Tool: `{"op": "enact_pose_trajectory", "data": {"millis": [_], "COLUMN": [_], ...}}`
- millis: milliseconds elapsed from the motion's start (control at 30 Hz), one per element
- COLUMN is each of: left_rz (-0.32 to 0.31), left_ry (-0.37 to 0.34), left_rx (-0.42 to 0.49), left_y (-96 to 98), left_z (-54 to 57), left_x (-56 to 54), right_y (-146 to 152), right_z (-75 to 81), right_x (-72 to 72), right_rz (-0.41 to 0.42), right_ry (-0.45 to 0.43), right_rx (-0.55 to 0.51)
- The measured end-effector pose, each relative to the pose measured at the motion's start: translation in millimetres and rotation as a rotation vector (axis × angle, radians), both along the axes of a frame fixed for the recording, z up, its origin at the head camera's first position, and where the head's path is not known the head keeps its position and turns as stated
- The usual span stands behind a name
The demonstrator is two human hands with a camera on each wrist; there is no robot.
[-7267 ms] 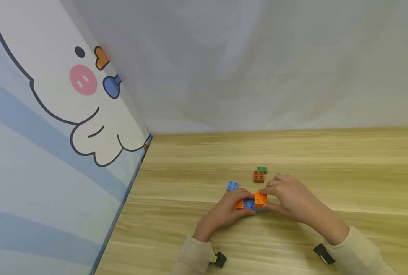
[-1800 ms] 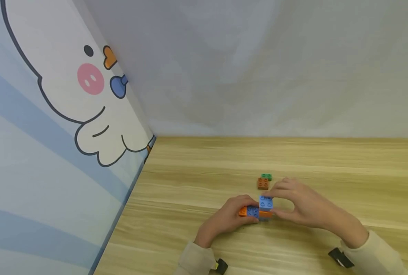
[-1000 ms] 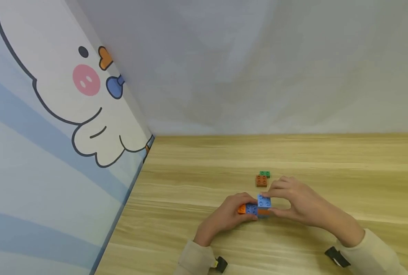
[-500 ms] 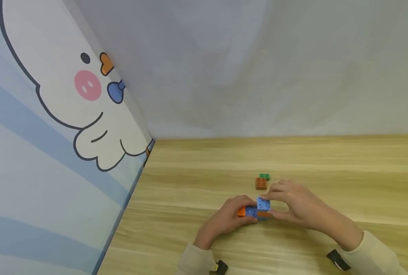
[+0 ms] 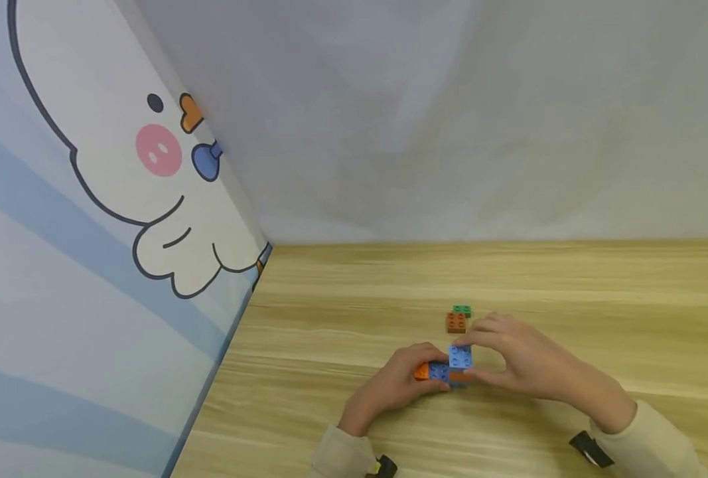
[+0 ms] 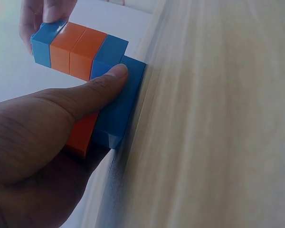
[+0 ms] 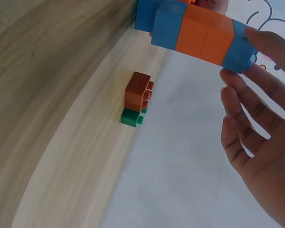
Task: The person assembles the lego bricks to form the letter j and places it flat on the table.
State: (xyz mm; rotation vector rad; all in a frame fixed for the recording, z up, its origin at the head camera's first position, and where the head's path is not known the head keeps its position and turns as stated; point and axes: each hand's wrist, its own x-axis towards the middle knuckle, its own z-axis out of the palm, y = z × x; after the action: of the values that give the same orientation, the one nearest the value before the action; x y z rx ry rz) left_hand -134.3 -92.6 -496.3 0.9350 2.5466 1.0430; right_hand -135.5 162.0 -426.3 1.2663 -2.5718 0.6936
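Observation:
A small structure of blue and orange toy building bricks stands on the table between the hands. My left hand (image 5: 392, 382) grips its lower left part, an orange brick (image 5: 422, 372) and a blue brick (image 5: 438, 371), between thumb and fingers. Rising at its right end is a stack: a blue brick (image 6: 109, 54), two orange bricks (image 6: 78, 47) and a blue brick (image 7: 238, 50) on top. My right hand (image 5: 523, 358) pinches that top brick, thumb on one side and index finger on the other. In the left wrist view, a long blue base brick (image 6: 118, 114) lies low beside the thumb.
Just beyond the structure lie a reddish-brown brick (image 5: 456, 322) and a small green brick (image 5: 462, 310), close together with studs up. The wooden table (image 5: 330, 292) meets a pale wall (image 5: 425, 133) at the back and a cartoon-printed panel (image 5: 91, 265) on the left.
Earlier the right hand held an orange brick on the stack while a blue brick lay loose behind the left hand. A blue brick now tops the stack; both hands keep nearly still over the last second.

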Motion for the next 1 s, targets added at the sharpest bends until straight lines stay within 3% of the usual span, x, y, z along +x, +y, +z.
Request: {"op": "enact_pose_trajectory", "data": {"millis": [200, 500, 1000], "left_rz": [-0.003, -0.008, -0.012], "left_ry": [-0.021, 0.002, 0.01], "left_rx": [0.004, -0.015, -0.013], "left_y": [0.2, -0.9, -1.7], "left_z": [4.7, 5.3, 1.6], "left_x": [1.9, 1.7, 0.3], "right_y": [1, 2, 1], "right_z": [1.8, 0.7, -22.7], "right_x": [-6.9, -24.5, -52.0], "right_rz": [-0.042, -0.063, -0.091], "right_ry": [-0.096, -0.105, -0.174], "right_rx": [-0.016, -0.04, 0.034]}}
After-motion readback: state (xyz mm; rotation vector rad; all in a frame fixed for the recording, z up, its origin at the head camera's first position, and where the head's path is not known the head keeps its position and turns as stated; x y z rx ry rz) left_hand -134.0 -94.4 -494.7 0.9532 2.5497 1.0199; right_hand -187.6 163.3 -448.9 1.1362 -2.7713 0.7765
